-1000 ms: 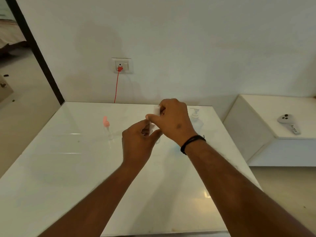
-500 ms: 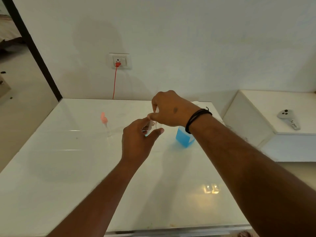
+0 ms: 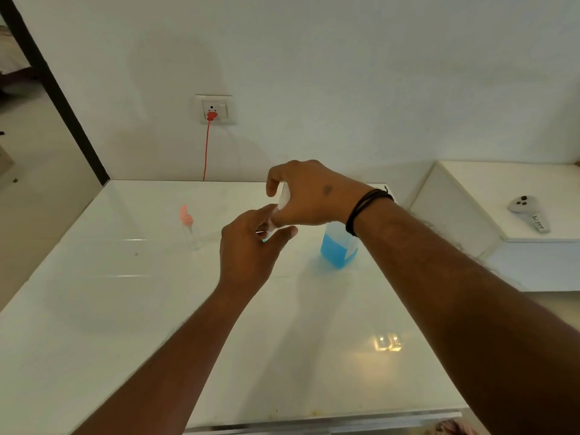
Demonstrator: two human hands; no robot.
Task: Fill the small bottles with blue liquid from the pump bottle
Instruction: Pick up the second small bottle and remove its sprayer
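Observation:
A clear pump bottle [image 3: 338,251] half full of blue liquid stands on the white table [image 3: 125,309], right of centre. My right hand [image 3: 309,196] lies over its white pump head, fingers curled on it. Just below the spout, my left hand [image 3: 251,246] grips a small clear bottle [image 3: 267,231], mostly hidden by my fingers, with a little blue showing at its base. Another small clear bottle with a pink spray top [image 3: 188,227] stands upright on the table to the left, apart from both hands.
A wall socket with a red plug and cable [image 3: 211,120] sits behind the table. To the right stands a lower white cabinet [image 3: 470,208] with a grey controller [image 3: 528,211] on it. A dark door frame is at far left.
My right hand moved from the small bottle in my left hand onto the pump head. The blue pump bottle, hidden a second ago, has come into view. The camera tilted slightly.

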